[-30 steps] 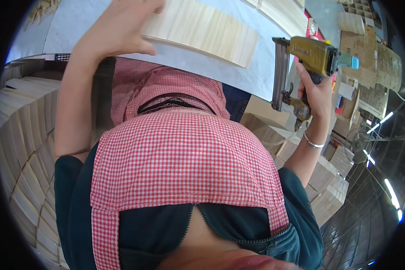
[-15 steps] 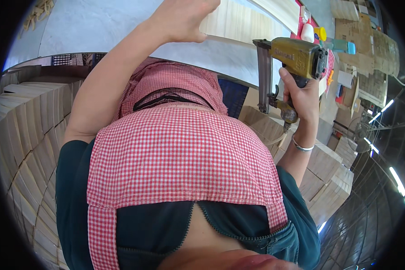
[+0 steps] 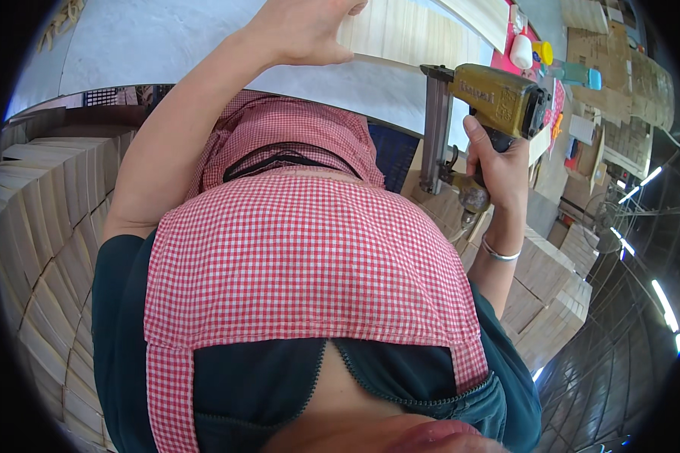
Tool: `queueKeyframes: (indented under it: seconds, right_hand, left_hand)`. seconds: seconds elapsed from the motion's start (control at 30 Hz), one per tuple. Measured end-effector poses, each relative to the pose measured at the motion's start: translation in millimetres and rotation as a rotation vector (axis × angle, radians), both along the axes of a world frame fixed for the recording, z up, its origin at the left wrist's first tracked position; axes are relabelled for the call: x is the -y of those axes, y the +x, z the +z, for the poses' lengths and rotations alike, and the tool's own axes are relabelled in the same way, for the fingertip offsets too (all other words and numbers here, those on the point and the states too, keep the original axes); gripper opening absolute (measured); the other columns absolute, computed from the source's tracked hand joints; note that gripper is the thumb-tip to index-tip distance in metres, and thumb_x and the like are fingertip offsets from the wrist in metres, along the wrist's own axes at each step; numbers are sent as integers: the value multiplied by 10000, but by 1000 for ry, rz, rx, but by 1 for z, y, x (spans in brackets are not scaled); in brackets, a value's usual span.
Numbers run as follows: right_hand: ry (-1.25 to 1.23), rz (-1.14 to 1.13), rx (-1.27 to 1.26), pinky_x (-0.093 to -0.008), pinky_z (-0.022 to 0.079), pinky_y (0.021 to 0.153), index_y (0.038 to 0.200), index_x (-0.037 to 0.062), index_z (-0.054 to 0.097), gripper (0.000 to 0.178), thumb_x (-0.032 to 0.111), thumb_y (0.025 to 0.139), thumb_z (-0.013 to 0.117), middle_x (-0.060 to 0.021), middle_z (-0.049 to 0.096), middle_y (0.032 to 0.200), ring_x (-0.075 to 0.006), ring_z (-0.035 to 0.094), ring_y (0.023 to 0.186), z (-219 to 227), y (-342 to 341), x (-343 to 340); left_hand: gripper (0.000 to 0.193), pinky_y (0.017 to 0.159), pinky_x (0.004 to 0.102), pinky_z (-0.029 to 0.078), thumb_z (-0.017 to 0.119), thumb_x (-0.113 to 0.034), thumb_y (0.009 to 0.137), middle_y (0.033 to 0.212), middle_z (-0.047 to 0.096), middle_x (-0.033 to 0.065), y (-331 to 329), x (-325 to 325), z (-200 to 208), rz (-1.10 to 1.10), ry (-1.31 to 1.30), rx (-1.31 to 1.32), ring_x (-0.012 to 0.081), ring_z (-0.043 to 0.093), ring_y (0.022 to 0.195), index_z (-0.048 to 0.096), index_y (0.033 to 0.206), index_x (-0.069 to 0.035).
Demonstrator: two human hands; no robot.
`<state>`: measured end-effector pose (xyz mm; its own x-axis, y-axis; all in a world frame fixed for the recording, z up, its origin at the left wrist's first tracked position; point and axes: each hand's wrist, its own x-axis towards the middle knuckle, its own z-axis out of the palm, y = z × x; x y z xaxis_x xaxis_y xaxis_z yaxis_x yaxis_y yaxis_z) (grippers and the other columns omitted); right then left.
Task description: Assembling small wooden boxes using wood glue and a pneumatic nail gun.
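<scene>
My left hand [image 3: 302, 34] is at the left end of a pale wooden board [image 3: 408, 34] on the light worktop [image 3: 151, 45]. Its thumb presses the near edge, while the other fingers curl over the end and are partly cut off by the upper rim. In my right hand [image 3: 500, 170] is a brass-coloured nail gun [image 3: 495, 94], the fingers wrapped round its dark grip. The gun's nose is just off the board's near right corner, and its long magazine points back toward me. Whether the nose touches the wood I cannot tell.
Beyond the board's right end stand a white bottle [image 3: 520, 51], a yellow cap-like item [image 3: 542, 52] and a blue-green bottle [image 3: 579, 75]. Stacked wooden pieces [image 3: 38, 204] fill the left side, and more stacks [image 3: 544, 287] stand at the right. A dark blue crate [image 3: 393, 155] sits below the worktop.
The nail gun and my right hand have shifted slightly left. My left hand has moved a little, its thumb now closer against the board's edge.
</scene>
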<state>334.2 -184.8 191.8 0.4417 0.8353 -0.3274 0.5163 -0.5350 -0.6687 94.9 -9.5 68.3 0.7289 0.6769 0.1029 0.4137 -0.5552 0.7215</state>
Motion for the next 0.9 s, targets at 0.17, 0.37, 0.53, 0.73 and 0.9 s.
queueKeyframes:
  seconds: [0.17,0.37,0.53,0.73,0.9]
  right_hand:
    - [37,-65,-20,-224,372,383,924,-21,668,217,161,895,782,-12,572,563,-88,484,408,-4,-8,5]
    - [27,-37,62,-222,368,385,944,-20,666,206,143,893,781,-17,586,591,-88,483,413,5,-20,-2]
    - [55,15,23,-223,380,398,964,-22,674,203,122,882,789,-25,614,630,-90,496,433,12,-45,-8]
    - [54,215,-31,-218,388,414,954,-10,683,237,188,894,799,-15,591,595,-93,497,439,-1,-76,-16]
    - [40,282,-17,-213,384,417,947,-8,685,262,225,905,798,-11,578,577,-92,492,434,-3,-89,-23]
  left_hand:
    - [453,917,414,457,820,-302,656,1055,564,150,1,0,-4,2,-33,30,338,535,1005,560,948,-73]
    - [502,998,427,431,805,-265,676,1216,498,195,-14,-6,-8,-55,-193,54,381,497,1130,530,1039,-55]
    - [548,1066,438,410,793,-234,692,1349,443,232,-39,-10,-12,-61,-328,57,418,465,1234,505,1115,-40]
    - [555,1060,445,424,786,-196,683,1375,429,249,-50,-6,-14,-40,-416,123,432,461,1248,487,1121,-33]
    - [572,1028,446,441,788,-172,656,1347,439,247,-45,-3,-30,-27,-361,186,424,469,1225,475,1114,-34]
